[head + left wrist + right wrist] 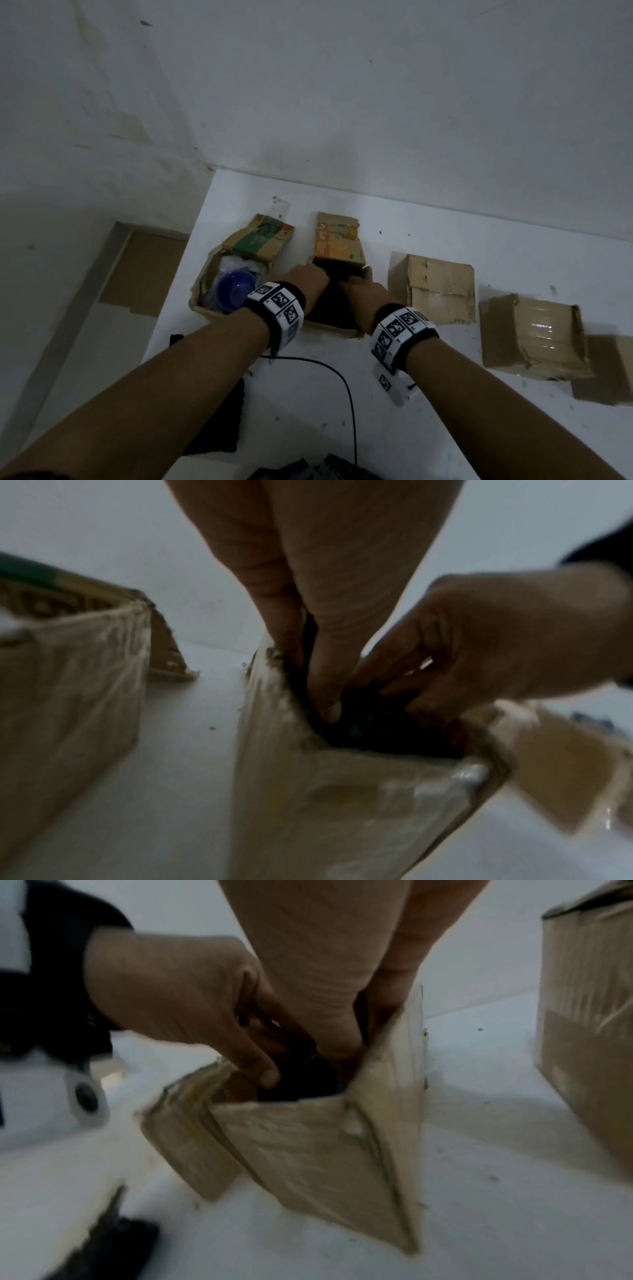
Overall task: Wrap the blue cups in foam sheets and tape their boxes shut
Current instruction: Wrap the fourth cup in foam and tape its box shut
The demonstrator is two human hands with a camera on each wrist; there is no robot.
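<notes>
Both hands, left hand (310, 274) and right hand (359, 291), press curled fingers onto dark foam (329, 301) inside the middle box (337, 240); next its flaps need closing, while a blue cup (234, 286) waits at nine o'clock.

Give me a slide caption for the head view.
Both hands, left hand and right hand, reach into an open cardboard box holding dark padding.
</notes>
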